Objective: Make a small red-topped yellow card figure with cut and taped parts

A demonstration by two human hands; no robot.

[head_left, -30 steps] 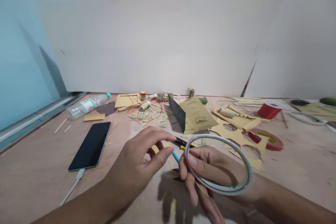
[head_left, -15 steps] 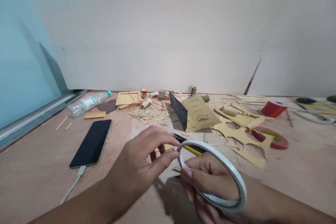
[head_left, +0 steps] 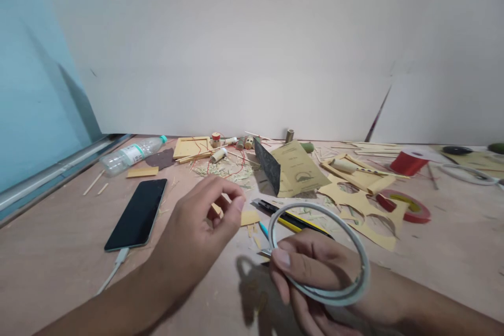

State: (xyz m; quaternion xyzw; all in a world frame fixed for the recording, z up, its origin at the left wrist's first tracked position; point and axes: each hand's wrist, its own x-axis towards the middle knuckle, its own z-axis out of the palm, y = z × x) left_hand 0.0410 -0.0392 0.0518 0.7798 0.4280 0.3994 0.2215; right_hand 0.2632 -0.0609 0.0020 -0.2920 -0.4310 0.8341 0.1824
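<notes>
My right hand (head_left: 311,273) grips a thin white roll of tape (head_left: 356,252) by its near edge, thumb on top, low in the middle of the view. My left hand (head_left: 197,231) hovers just left of the roll with thumb and forefinger pinched together; what is between them I cannot make out. A yellow and black utility knife (head_left: 289,215) lies on the wooden table (head_left: 59,262) right behind the roll. Small tan paper scraps (head_left: 250,218) lie under my left fingers.
A black phone (head_left: 137,213) on a cable lies at left, a plastic bottle (head_left: 129,155) behind it. A folded sheet of sandpaper (head_left: 291,168), cut tan paper (head_left: 362,199), a red tape ring (head_left: 409,209), a red spool (head_left: 409,163) and bamboo bits (head_left: 220,160) are scattered before white boards (head_left: 244,58).
My left hand has drawn back left from the roll's edge and its fingers have closed into a pinch. The roll has tilted a little in my right hand.
</notes>
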